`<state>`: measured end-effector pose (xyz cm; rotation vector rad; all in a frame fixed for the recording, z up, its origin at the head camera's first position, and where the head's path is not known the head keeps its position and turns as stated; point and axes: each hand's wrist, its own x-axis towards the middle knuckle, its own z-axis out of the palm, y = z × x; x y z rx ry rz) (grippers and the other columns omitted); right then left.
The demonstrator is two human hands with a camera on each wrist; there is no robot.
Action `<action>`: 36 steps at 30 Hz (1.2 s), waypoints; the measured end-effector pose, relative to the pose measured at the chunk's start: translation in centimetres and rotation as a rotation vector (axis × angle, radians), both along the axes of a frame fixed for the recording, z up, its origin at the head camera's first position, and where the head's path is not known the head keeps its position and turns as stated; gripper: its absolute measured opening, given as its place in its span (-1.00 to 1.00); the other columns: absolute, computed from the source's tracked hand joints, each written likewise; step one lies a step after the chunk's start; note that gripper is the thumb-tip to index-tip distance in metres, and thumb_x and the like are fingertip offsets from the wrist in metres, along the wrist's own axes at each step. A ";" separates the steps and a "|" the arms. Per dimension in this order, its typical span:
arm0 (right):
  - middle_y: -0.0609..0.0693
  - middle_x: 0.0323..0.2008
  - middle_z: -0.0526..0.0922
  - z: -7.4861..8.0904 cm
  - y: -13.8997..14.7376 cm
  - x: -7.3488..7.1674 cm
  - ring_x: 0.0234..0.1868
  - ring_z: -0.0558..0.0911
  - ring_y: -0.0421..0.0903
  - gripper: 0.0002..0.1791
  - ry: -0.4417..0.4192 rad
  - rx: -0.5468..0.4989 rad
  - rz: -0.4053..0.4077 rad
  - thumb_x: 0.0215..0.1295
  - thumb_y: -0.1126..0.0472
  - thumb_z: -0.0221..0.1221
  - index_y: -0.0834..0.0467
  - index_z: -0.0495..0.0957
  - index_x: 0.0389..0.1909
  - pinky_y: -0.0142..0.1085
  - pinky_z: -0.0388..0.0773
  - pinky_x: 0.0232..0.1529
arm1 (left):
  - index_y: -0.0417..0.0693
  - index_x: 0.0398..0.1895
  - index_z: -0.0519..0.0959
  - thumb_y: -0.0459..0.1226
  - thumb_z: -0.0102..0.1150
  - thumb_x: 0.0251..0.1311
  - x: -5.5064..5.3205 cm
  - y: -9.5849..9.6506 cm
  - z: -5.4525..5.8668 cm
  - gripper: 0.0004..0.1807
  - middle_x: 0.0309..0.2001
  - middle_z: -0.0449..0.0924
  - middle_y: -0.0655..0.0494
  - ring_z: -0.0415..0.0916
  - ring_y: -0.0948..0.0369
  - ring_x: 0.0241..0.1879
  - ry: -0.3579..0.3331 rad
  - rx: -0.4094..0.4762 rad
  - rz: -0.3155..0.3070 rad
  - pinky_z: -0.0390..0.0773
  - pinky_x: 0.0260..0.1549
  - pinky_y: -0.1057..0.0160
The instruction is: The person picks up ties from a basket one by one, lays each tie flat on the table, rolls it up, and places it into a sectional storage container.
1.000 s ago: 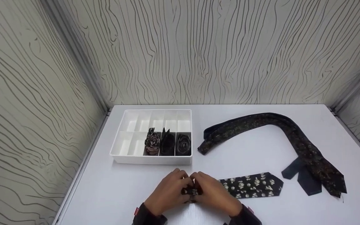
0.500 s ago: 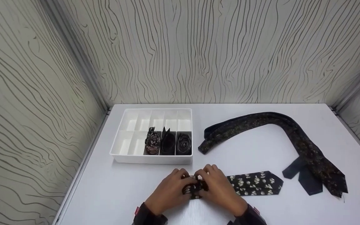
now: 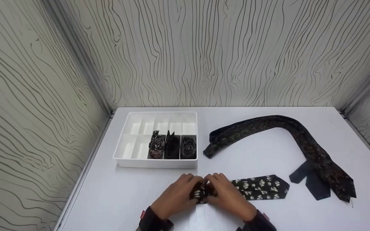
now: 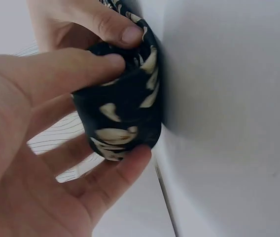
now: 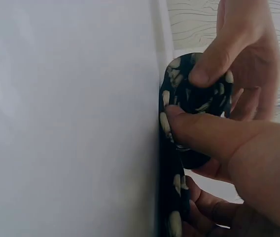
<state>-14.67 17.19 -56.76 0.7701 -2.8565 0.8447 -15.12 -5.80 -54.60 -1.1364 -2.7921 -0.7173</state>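
A dark necktie with pale floral motifs lies on the table, partly rolled up, its pointed wide end flat to the right. My left hand holds the left side of the roll, thumb on its edge and fingers around its outer face. On the other side, my right hand grips the tie where the flat strip meets the roll. In the right wrist view, both thumbs press the coil, whose edge rests against the table. In the head view, the hands cover much of the roll.
Behind the hands stands a white divided box. Three rolled dark ties fill compartments at its front right. Another dark patterned tie curves across the right side of the table, with navy tails beside its wide end. Wood-patterned panels enclose the table.
My right hand has shifted slightly right along the tie, and my left hand has followed a little. The roll sits slightly further right, while the flat pointed end has drawn slightly left.
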 end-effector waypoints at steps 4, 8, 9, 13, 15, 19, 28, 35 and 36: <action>-0.14 -0.13 0.56 0.1 0.1 0.1 -0.07 0.49 -0.16 -0.37 -0.035 -0.037 0.003 0.06 0.12 0.58 0.01 0.57 0.16 -0.20 0.62 -0.07 | 0.11 0.09 0.71 -0.24 0.55 0.15 0.1 0.1 0.1 -0.59 0.00 0.61 0.20 0.52 0.29 0.00 -0.011 0.012 0.002 0.63 0.06 0.31; -0.15 -0.09 0.52 0.2 0.1 0.3 -0.04 0.49 -0.14 -0.36 -0.062 -0.041 0.006 0.07 0.13 0.56 0.00 0.57 0.20 -0.15 0.65 0.00 | 0.14 0.07 0.76 -0.18 0.59 0.12 0.0 0.4 0.2 -0.59 -0.02 0.64 0.22 0.50 0.30 -0.01 -0.006 0.011 -0.010 0.63 0.03 0.34; -0.14 -0.09 0.53 0.1 0.1 0.4 -0.04 0.50 -0.13 -0.38 -0.060 -0.041 0.004 0.06 0.15 0.56 0.01 0.57 0.17 -0.14 0.66 0.01 | 0.14 0.10 0.74 -0.16 0.59 0.11 0.1 0.5 0.2 -0.55 -0.01 0.64 0.23 0.50 0.30 0.00 -0.010 0.009 -0.011 0.63 0.03 0.34; -0.12 -0.06 0.52 0.2 0.3 0.4 -0.01 0.53 -0.10 -0.43 -0.110 -0.074 -0.004 0.01 0.19 0.56 0.03 0.56 0.07 -0.05 0.67 0.09 | 0.15 0.12 0.70 -0.17 0.60 0.07 0.1 0.7 0.2 -0.51 -0.01 0.62 0.23 0.50 0.30 -0.02 -0.016 0.011 -0.012 0.63 -0.01 0.35; -0.10 0.00 0.50 0.2 0.4 0.4 0.05 0.54 -0.06 -0.41 -0.158 -0.104 0.006 0.03 0.16 0.56 0.02 0.56 0.10 0.02 0.67 0.15 | 0.15 0.03 0.73 -0.20 0.60 0.05 0.0 0.7 0.2 -0.57 -0.06 0.61 0.24 0.48 0.31 -0.06 0.000 0.011 -0.014 0.61 -0.05 0.38; -0.04 0.11 0.46 0.3 0.6 0.4 0.18 0.58 0.06 -0.41 -0.198 -0.134 0.026 0.06 0.19 0.55 0.01 0.57 0.13 0.16 0.62 0.26 | 0.13 0.01 0.75 -0.17 0.60 0.03 -0.1 0.9 0.2 -0.58 -0.07 0.61 0.25 0.46 0.31 -0.07 0.031 0.004 -0.011 0.60 -0.04 0.38; -0.05 0.02 0.49 0.5 0.7 0.5 0.10 0.55 -0.01 -0.41 -0.119 -0.106 0.003 0.03 0.22 0.56 -0.05 0.60 0.12 0.06 0.66 0.16 | 0.15 -0.06 0.78 -0.15 0.61 0.01 -0.3 1.5 0.4 -0.63 -0.08 0.62 0.26 0.49 0.30 -0.09 0.092 -0.005 -0.011 0.58 -0.04 0.36; -0.10 -0.08 0.65 0.2 1.1 0.6 -0.03 0.57 -0.09 -0.40 -0.091 -0.030 -0.023 0.04 0.12 0.57 0.01 0.60 0.14 -0.06 0.64 0.05 | 0.16 0.08 0.67 -0.11 0.60 0.00 -0.2 1.8 0.3 -0.49 -0.06 0.61 0.25 0.49 0.29 -0.09 0.114 -0.033 0.007 0.59 -0.02 0.34; -0.11 -0.09 0.63 0.2 1.2 0.6 -0.03 0.57 -0.10 -0.38 -0.101 -0.035 -0.020 0.05 0.09 0.57 0.00 0.60 0.17 -0.06 0.65 0.05 | 0.16 0.05 0.69 -0.13 0.61 -0.01 -0.2 1.8 0.2 -0.51 -0.07 0.61 0.25 0.48 0.29 -0.10 0.111 -0.030 0.006 0.59 -0.03 0.34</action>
